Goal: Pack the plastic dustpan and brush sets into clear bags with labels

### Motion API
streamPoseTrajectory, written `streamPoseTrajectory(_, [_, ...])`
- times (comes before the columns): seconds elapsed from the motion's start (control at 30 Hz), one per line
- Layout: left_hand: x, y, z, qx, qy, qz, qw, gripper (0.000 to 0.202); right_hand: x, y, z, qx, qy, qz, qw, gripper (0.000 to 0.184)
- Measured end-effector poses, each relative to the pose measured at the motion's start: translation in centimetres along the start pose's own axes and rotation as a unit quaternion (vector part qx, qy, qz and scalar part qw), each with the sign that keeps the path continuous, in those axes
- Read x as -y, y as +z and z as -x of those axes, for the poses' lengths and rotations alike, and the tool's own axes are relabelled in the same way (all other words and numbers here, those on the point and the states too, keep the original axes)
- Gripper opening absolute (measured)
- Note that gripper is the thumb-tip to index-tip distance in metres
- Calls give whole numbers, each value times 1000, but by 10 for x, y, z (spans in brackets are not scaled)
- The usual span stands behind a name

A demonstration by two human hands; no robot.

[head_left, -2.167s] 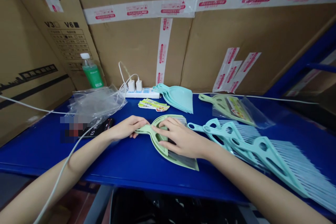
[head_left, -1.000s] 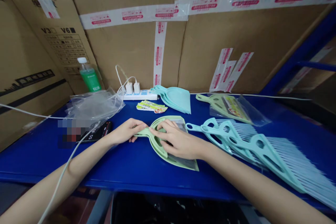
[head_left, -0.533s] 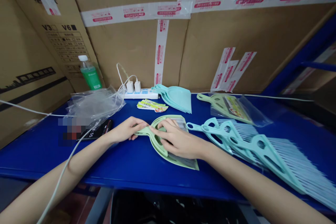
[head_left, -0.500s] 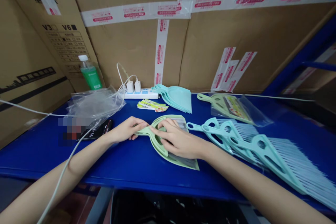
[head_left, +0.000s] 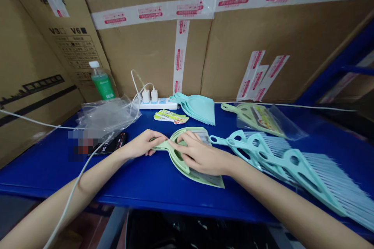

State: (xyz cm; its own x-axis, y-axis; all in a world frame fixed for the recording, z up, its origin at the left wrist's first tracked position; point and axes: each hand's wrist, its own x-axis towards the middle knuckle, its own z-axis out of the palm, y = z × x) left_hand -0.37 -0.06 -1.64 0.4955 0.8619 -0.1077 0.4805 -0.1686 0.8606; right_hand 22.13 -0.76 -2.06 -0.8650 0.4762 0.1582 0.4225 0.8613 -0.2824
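Note:
My left hand (head_left: 145, 143) is closed on the stacked handles of a light green hand brush (head_left: 177, 156) and dustpan (head_left: 215, 182). The brush lies inside the pan, its grey bristles pointing right. My right hand (head_left: 201, 155) lies over the brush head, fingers bent and pressing on it, covering much of its middle. Just right of this hand, several turquoise hand brushes (head_left: 279, 159) overlap in a row. Behind the hands sits a stack of turquoise dustpans (head_left: 201, 108).
Clear plastic bags (head_left: 108, 114) are piled at left, near a phone (head_left: 112, 144) and a green bottle (head_left: 103, 85). Printed cards (head_left: 169, 116) lie before a power strip (head_left: 159, 104). A bagged green set (head_left: 254, 116) rests at back right. A white cable (head_left: 73, 186) crosses my left forearm.
The view has shifted slightly, moving everything a little to the right. Both hands keep nearly the same place on the green brush and dustpan.

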Motion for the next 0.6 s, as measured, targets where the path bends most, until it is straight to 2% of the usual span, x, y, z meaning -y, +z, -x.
streamPoseTrajectory(0.2, [-3, 1, 0, -16, 3, -21, 1000, 49, -1, 2, 0, 9, -4, 25, 1000, 54])
streamPoseTrajectory(0.6, [-1, -2, -2, 2, 5, -36, 999, 46, 1, -4, 2, 3, -7, 49, 999, 48])
